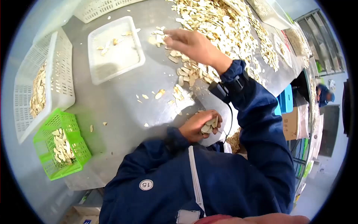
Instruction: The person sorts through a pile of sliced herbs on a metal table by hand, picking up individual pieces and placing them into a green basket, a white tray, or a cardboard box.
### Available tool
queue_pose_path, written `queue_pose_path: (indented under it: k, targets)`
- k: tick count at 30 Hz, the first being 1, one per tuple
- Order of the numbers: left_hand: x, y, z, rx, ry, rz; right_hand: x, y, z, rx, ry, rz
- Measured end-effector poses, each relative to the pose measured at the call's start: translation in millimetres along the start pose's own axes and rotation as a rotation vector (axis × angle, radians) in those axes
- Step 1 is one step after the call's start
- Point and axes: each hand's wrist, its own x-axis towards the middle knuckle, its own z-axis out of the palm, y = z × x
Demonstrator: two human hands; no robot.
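My left hand (200,125) is close to my body at the table's near edge, its fingers curled round a small bunch of pale dried slices (210,125). My right hand (195,46) reaches out over the metal table with its fingers stretched and no slice visible in it. Its fingertips are beside a few loose slices (158,37), to the left of a large spread heap of slices (220,26). Left of that hand lies a shallow white tray (97,71) with several slices and bits in it.
A white perforated basket (61,74) with slices stands at the left, and a green basket (80,147) with more slices is nearer me. Another white basket (100,9) is at the far edge. Stray pieces dot the metal table (123,100). A person (325,94) is far right.
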Motion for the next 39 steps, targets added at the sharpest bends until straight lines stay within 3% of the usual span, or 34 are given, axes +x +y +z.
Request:
queue_pose_path:
  k: [1, 2, 4, 5, 10, 12, 13, 16, 22, 25, 26, 29, 30, 31, 32, 33, 34, 35, 39]
  targets:
    - [-1, -4, 0, -0.067, 0.020, -0.030, -1, -1, -2, 0.019, 0.124, -0.081]
    - [-1, -10, 4, -0.139, 0.036, -0.062, -8, 7, -10, -0.062, 0.120, -0.064]
    - [2, -12, 4, -0.770, 0.101, -0.455, -33, 21, -37, -0.283, 0.041, -0.009]
    - [3, -12, 7, -0.766, 0.109, -0.457, -54, 28, -47, -0.376, -0.025, 0.087]
    - [5, 2, 11, -0.775, 0.160, -0.491, -165, 68, -47, -0.425, 0.028, 0.282]
    - [5, -3, 10, -0.613, 0.117, -0.409, -185, 82, -42, -0.548, 0.118, 0.216]
    - [5, -4, 11, -0.638, 0.130, -0.434, -188, 86, -40, -0.637, 0.190, 0.172]
    - [6, -4, 15, -0.650, 0.183, -0.469, -175, 79, -28, -0.516, 0.202, 0.120]
    - [5, -6, 12, -0.791, 0.180, -0.486, -146, 79, -16, -0.644, 0.109, -0.083]
    - [5, -6, 12, -0.803, 0.189, -0.490, -143, 66, -24, -0.577, -0.031, 0.089]
    - [5, -13, 11, -0.800, 0.146, -0.467, -139, 63, -23, -0.506, -0.037, 0.100]
    - [5, -9, 11, -0.728, 0.165, -0.492, -103, 40, -25, -0.352, -0.334, 0.169]
    - [6, -10, 10, -0.723, 0.128, -0.479, -90, 30, -16, -0.266, -0.259, 0.026]
    - [5, -8, 9, -0.691, 0.121, -0.474, -68, -2, -13, -0.162, -0.259, 0.229]
    - [5, -7, 9, -0.657, 0.114, -0.466, -53, -5, -6, 0.058, -0.178, 0.267]
    - [4, -5, 9, -0.625, 0.106, -0.460, -42, -3, 1, 0.424, -0.080, 0.135]
    - [3, -4, 8, -0.495, 0.087, -0.396, -35, -4, 1, 0.434, -0.023, 0.061]
    - [2, -4, 8, -0.555, 0.096, -0.406, -30, -6, -2, 0.440, 0.039, -0.011]
    - [4, -11, 9, -0.649, 0.116, -0.445, -70, 20, -19, -0.255, 0.046, -0.048]
